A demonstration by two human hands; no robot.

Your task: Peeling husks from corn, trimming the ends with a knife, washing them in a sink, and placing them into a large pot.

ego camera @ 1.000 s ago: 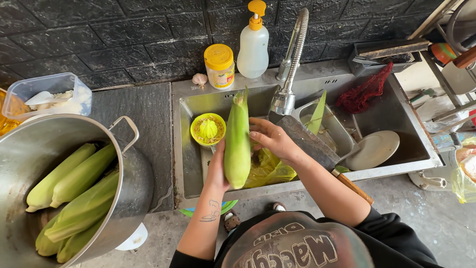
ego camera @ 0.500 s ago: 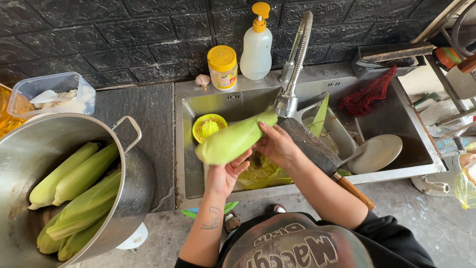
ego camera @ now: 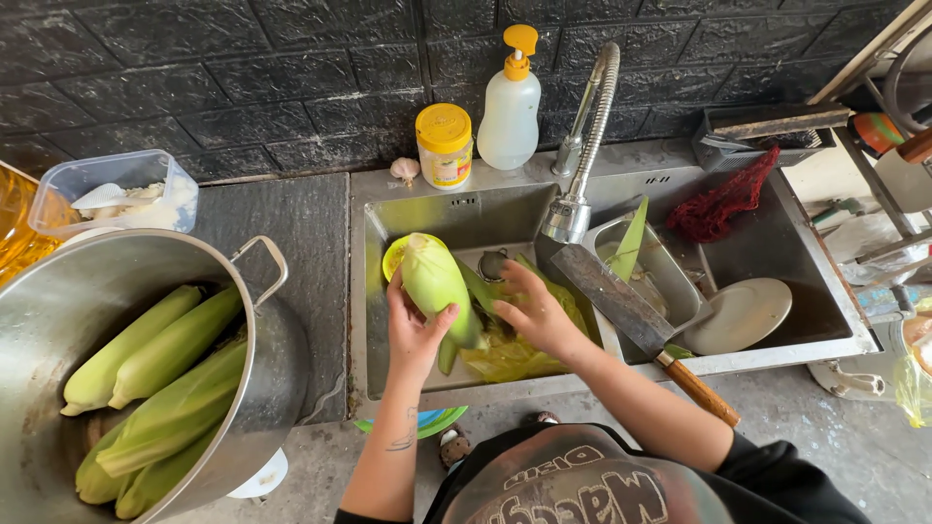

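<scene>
Over the left basin of the steel sink (ego camera: 374, 291) we see the left hand (ego camera: 416, 330) wrapped around an ear of corn (ego camera: 437, 283) still in its pale green husk. The grip is closed on the lower half of the ear, thumb on the right side and fingers behind. The ear's long axis runs from upper left to lower right: its blunt rounded end points up and away toward the back wall, just in front of a round yellow strainer (ego camera: 393, 257), and its tapering husk end points down toward the person, trailing below the hand. The right hand (ego camera: 532, 312) lies just beside it, fingers spread and curled loosely over a pile of stripped husks (ego camera: 515, 354) at the basin's bottom; we cannot tell whether it pinches a leaf.

A cleaver (ego camera: 621, 301) with a wooden handle rests across the divider between the basins, blade pointing up-left. The right basin holds a metal tray (ego camera: 670, 267) and a round plate (ego camera: 743, 315). To the left, on the dark tabletop (ego camera: 282, 218), stands a large steel pot (ego camera: 262, 369) with several husked ears lying in it. Behind the sink stand a soap pump bottle (ego camera: 510, 116) and a yellow-lidded jar (ego camera: 444, 146).
</scene>
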